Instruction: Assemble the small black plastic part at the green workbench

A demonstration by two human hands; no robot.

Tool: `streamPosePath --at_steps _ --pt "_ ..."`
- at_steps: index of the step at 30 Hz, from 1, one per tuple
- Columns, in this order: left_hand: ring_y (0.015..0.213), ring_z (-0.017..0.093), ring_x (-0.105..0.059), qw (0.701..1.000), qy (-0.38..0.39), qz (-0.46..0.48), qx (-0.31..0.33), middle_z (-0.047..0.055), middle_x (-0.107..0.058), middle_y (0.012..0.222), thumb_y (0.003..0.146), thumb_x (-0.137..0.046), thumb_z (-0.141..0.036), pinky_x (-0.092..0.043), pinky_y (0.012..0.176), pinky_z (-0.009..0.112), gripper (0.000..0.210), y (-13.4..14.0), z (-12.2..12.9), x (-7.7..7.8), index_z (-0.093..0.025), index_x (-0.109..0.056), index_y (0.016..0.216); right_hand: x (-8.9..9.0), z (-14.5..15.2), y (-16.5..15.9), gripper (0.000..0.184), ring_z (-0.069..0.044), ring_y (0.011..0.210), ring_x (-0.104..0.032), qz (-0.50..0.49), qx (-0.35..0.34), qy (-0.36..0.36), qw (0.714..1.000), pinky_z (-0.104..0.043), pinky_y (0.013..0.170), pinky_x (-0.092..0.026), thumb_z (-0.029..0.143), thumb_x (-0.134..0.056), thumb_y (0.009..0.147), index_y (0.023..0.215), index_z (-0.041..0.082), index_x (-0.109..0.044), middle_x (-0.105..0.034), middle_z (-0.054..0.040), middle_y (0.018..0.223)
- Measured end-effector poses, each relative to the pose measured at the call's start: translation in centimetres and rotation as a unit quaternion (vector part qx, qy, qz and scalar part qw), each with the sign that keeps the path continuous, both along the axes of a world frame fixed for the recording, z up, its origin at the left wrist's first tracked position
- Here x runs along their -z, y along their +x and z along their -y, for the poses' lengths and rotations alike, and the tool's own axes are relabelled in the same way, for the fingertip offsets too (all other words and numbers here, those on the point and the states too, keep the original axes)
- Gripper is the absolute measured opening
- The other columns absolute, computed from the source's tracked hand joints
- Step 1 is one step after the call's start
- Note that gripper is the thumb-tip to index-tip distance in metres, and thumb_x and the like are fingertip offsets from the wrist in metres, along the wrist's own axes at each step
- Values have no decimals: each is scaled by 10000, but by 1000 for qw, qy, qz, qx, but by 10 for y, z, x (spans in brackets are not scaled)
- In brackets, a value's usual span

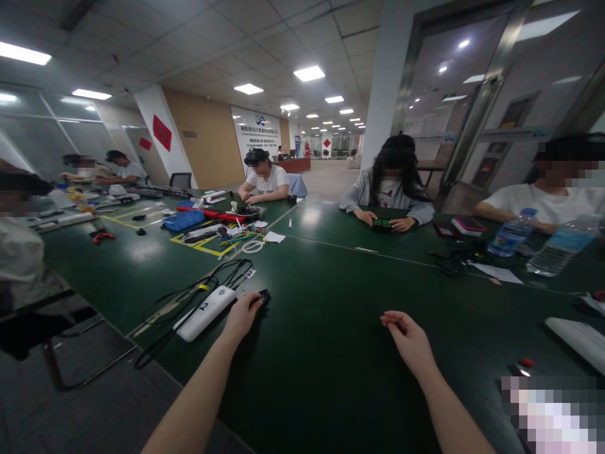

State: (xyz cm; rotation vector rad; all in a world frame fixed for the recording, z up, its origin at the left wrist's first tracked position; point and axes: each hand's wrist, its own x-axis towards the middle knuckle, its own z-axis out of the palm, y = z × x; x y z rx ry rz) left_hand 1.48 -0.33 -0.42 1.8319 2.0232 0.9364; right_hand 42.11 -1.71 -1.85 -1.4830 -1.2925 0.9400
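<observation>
My left hand [242, 317] is closed in a pinch on a small black object [265, 296], whose kind I cannot make out. It rests at or just above the green tabletop [321, 366], beside a white power strip [205, 313] marked "2". Over on the right, my right hand [405, 334] hovers near the table with its fingers curled together, and nothing shows in them. Black cables [227, 272] lie beyond the power strip.
Farther left stand a blue basket [183, 220] and a heap of wires [246, 239]. Two water bottles [513, 233] and black cables [456, 261] are at right. Across the table, a person [388, 183] holds a dark-green object [382, 223]. Others sit around.
</observation>
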Motion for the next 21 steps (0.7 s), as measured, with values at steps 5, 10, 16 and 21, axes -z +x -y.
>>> streamPosePath --at_steps 5,10,16,21 --pt "843 196 -603 1000 -4 1 -28 50 -652 870 771 -436 -333 -440 742 296 265 2 1 -4 -194 -577 947 -1 1 0 251 -234 913 -584 6 -1 -1 1000 -386 790 -465 277 -533 679 919 235 -595 -652 -28 917" --pt "835 190 -604 1000 0 -11 -29 49 -655 876 772 -445 -350 -437 736 282 272 3 0 -2 -197 -581 952 -2 1 -1 255 -237 908 -586 7 2 4 1000 -391 789 -466 280 -541 673 917 234 -596 -655 -29 908" --pt "858 191 -593 999 -5 -29 -34 57 -652 917 775 -456 -323 -430 758 285 275 5 0 -2 -196 -584 982 2 -1 1 254 -230 913 -586 17 -6 1 1000 -390 789 -464 283 -520 693 935 240 -586 -649 -28 928" --pt "869 185 -579 998 5 -46 -37 48 -636 928 782 -446 -274 -426 784 288 256 5 1 -4 -203 -579 988 9 -6 3 252 -219 897 -594 12 -12 15 1000 -372 781 -470 288 -527 688 926 231 -585 -656 -19 902"
